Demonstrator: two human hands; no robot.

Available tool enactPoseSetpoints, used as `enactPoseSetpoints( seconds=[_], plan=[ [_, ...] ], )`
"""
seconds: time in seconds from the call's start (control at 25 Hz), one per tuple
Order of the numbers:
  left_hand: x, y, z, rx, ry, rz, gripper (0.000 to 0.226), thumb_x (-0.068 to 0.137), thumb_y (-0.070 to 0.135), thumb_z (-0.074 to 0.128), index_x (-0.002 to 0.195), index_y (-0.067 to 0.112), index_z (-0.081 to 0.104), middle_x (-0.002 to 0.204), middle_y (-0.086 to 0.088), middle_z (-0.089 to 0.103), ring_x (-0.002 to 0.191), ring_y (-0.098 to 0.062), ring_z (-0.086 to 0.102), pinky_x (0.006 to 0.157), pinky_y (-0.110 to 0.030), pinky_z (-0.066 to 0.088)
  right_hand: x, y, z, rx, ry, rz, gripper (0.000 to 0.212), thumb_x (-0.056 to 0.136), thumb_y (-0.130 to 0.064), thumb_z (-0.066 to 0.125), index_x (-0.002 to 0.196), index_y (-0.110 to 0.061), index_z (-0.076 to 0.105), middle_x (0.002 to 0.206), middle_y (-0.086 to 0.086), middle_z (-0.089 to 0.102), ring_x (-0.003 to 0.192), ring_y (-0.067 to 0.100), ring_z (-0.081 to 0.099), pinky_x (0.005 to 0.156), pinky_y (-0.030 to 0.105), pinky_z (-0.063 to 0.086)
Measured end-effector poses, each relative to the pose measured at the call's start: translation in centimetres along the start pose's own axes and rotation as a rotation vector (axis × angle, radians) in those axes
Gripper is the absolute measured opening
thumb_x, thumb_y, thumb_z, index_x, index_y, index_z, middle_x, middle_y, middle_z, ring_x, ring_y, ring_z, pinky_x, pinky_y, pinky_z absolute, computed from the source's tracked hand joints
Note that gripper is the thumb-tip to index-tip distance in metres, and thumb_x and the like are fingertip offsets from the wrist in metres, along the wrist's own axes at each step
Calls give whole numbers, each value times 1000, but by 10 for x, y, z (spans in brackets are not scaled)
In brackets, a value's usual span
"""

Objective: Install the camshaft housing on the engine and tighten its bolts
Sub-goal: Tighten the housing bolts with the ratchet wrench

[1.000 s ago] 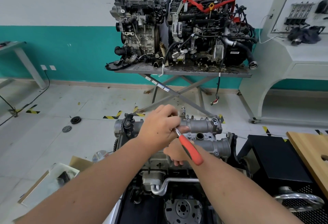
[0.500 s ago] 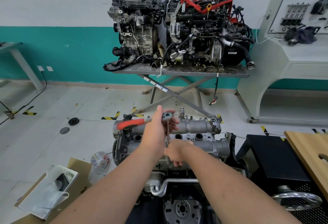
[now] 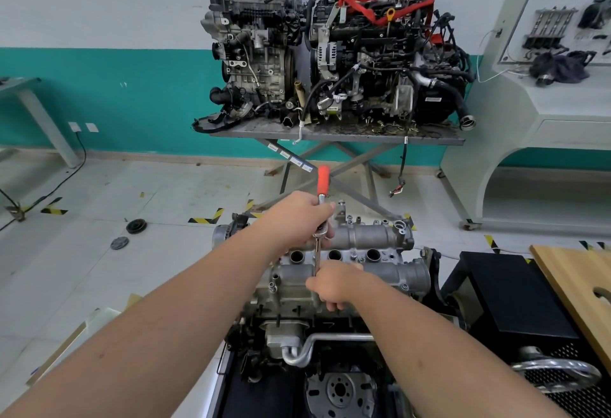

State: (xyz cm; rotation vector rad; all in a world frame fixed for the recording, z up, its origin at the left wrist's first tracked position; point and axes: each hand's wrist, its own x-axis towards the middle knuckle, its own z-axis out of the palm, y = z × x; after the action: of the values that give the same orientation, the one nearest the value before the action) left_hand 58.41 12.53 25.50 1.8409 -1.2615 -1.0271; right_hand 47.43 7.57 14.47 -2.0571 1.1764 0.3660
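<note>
Housing (image 3: 373, 235) sits on top of the engine (image 3: 297, 325), low centre of the head view. Its long axis runs left–right, twin silver tubes side by side, far tube slightly higher in view. Three round plug holes open upward in the valley between the tubes. Small bolts (image 3: 353, 255) visible along that valley and on the near tube's edge.

Ratchet (image 3: 322, 199): red handle points away from the person, toward the far wall, nearly in line with the view. A thin extension (image 3: 316, 259) drops from its head, close to vertical, down to the housing's middle; its lower tip is hidden behind the right hand.

Left hand (image 3: 297, 216) — fingers curled round the ratchet at the head end, gripping it. Right hand (image 3: 334, 285) — fingers curled round the extension's lower end, knuckles resting against the near tube.

Beyond, two more engines (image 3: 330, 53) stand on a grey scissor table (image 3: 330, 134) by the teal wall. Wooden board (image 3: 575, 288) at right edge. Two dark discs (image 3: 136, 226) on the floor, left.
</note>
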Motion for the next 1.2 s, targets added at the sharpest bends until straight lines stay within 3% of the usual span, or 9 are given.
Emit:
enactPoseSetpoints(
  seconds=[0.08, 0.2, 0.32, 0.48, 0.6, 0.76, 0.88, 1.04, 1.2],
  plan=[
    [-1, 9, 1, 354, -17, 123, 35, 104, 36, 45, 89, 9, 63, 72, 0, 72, 47, -4, 57, 43, -17, 42, 0, -1, 0, 1, -4, 0, 45, 97, -34, 42, 95, -1, 73, 66, 6, 66, 55, 19, 56, 79, 36, 52],
    [-4, 10, 11, 918, 4, 353, 34, 105, 42, 37, 97, 16, 58, 85, 2, 62, 68, -15, 56, 57, -28, 44, -1, -1, 0, 16, 3, 18, 43, 94, -32, 43, 95, -2, 74, 65, 6, 67, 54, 18, 56, 77, 34, 57],
    [-11, -15, 24, 1179, 324, 688, 30, 101, 44, 46, 99, 20, 63, 104, 3, 57, 96, -20, 56, 73, -34, 46, -2, -1, 0, 56, 5, 23, 45, 91, -33, 43, 90, -1, 74, 63, 5, 66, 51, 16, 54, 70, 31, 54],
    [-12, -53, 41, 722, 637, 863, 40, 90, 50, 51, 85, 15, 71, 116, -8, 65, 105, -30, 61, 79, -42, 50, 0, 0, 3, 138, 98, 29, 28, 96, -25, 51, 70, -16, 55, 64, 1, 62, 53, 16, 57, 63, 31, 55],
    [-13, -66, 55, 139, 444, 654, 46, 94, 53, 47, 125, 23, 64, 143, -1, 48, 129, -16, 48, 105, -38, 44, 0, -2, 2, 517, 95, 39, 32, 105, -25, 41, 75, -21, 51, 62, -2, 61, 51, 13, 55, 65, 28, 56],
    [-16, -56, 60, -477, 381, 447, 34, 96, 59, 37, 125, 56, 55, 114, 10, 71, 106, -11, 68, 92, -39, 57, 0, -3, 2, 139, -19, 45, 35, 91, -26, 36, 74, -11, 62, 56, 5, 63, 41, 15, 50, 63, 29, 49],
    [-11, -51, 56, -653, 294, 234, 37, 95, 64, 31, 113, 55, 62, 102, 3, 76, 96, -15, 72, 90, -50, 56, 2, -3, 0, 39, -38, -1, 38, 92, -28, 39, 77, -8, 67, 60, 7, 65, 44, 19, 52, 76, 35, 56],
    [-6, -46, 47, -888, 255, 90, 39, 104, 50, 37, 114, 24, 64, 88, -7, 76, 80, -20, 72, 86, -46, 53, 1, -4, -1, 3, -26, -20, 40, 94, -28, 41, 75, -7, 70, 59, 6, 65, 49, 20, 55, 84, 40, 58],
    [0, -32, 31, -852, 237, -63, 30, 105, 43, 42, 106, 16, 56, 70, -4, 71, 68, -22, 70, 76, -42, 59, 1, -4, -1, 2, -24, -4, 45, 96, -29, 40, 90, 0, 74, 62, 6, 66, 50, 18, 55, 85, 40, 58]
  ],
)
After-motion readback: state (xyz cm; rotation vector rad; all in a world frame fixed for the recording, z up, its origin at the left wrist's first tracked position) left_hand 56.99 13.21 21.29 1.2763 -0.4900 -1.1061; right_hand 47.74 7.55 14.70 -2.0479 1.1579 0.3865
